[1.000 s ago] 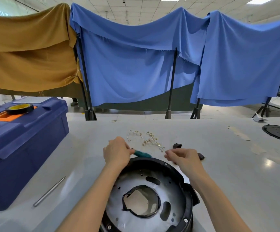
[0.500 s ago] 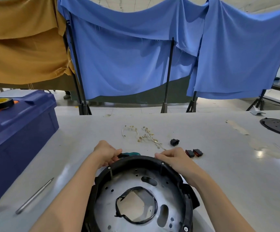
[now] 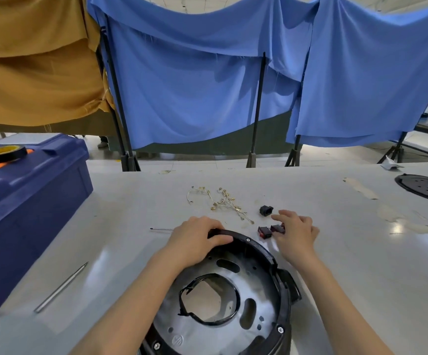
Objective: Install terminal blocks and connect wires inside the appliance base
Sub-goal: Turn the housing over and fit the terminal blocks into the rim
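Appliance base: round black plastic ring with a grey perforated metal plate, flat on the white table, nearest the person.
Left hand: on the far rim of the base, fingers curled over the edge and gripping it.
Right hand: on the table just beyond the base's right rim, fingers bent and slightly fanned.
Terminal blocks: two small black-and-red pieces side by side; the right one touches the right hand's fingertips, the left one lies clear of them. Whether the touched block is pinched cannot be told.
Third block: small all-black piece, just beyond the pair, apart from the hand.
Wires: loose bunch of pale leads with brass terminals, further back, well clear of both hands.
Screwdriver: thin shaft showing left of the left hand.
Metal rod: slim grey bar, near left.
Toolbox: dark blue plastic case, carrying a black-and-yellow tape roll.
Black perforated disc, far right.
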Action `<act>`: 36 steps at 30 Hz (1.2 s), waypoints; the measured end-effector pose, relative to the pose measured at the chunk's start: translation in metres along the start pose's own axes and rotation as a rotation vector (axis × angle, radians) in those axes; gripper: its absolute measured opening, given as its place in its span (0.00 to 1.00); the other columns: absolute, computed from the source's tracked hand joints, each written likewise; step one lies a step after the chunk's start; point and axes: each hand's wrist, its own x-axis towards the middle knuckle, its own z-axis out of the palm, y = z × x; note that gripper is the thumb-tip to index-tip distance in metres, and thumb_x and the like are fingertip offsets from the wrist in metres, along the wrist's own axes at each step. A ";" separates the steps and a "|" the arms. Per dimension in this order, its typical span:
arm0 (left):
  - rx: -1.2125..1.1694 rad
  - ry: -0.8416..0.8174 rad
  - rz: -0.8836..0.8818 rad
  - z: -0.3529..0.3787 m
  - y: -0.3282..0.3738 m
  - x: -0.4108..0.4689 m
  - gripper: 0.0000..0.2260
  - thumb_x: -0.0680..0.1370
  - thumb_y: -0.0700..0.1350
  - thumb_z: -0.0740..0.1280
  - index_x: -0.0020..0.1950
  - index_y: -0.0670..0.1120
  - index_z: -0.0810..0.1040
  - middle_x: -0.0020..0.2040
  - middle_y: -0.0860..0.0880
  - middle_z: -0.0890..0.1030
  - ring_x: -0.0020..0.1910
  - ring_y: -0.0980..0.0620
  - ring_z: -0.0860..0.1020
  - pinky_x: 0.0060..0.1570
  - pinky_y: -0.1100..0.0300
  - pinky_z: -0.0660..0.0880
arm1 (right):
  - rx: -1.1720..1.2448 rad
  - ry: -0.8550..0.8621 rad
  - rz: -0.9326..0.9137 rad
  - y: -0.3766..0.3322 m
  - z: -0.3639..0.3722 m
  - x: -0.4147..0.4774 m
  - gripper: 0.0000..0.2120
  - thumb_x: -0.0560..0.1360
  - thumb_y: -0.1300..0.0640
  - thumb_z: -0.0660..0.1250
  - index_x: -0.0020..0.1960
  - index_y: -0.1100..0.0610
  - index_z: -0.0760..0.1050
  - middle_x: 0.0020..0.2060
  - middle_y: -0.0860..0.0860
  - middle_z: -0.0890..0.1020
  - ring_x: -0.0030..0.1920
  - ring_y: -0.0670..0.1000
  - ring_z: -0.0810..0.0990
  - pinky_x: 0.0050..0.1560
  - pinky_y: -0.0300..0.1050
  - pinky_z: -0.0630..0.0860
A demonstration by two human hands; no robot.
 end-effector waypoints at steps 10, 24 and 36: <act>0.102 0.066 0.009 0.004 -0.001 -0.002 0.15 0.76 0.64 0.62 0.55 0.58 0.80 0.52 0.54 0.83 0.52 0.49 0.78 0.49 0.54 0.74 | -0.114 0.082 -0.074 0.018 0.020 -0.001 0.13 0.72 0.62 0.67 0.54 0.51 0.81 0.50 0.47 0.83 0.71 0.50 0.64 0.58 0.44 0.47; -0.194 0.021 -0.099 -0.021 -0.020 -0.019 0.11 0.78 0.51 0.68 0.57 0.49 0.83 0.53 0.49 0.84 0.54 0.52 0.79 0.58 0.59 0.73 | 0.374 -0.038 0.040 0.001 -0.032 -0.010 0.15 0.65 0.68 0.78 0.49 0.60 0.80 0.49 0.58 0.76 0.43 0.56 0.80 0.43 0.42 0.74; -0.616 0.154 -0.104 0.003 0.016 -0.018 0.06 0.76 0.43 0.71 0.52 0.46 0.83 0.46 0.47 0.85 0.47 0.53 0.83 0.52 0.64 0.76 | 0.882 -0.257 -0.202 -0.062 -0.078 -0.038 0.17 0.63 0.74 0.76 0.44 0.54 0.84 0.37 0.55 0.86 0.42 0.57 0.86 0.45 0.55 0.80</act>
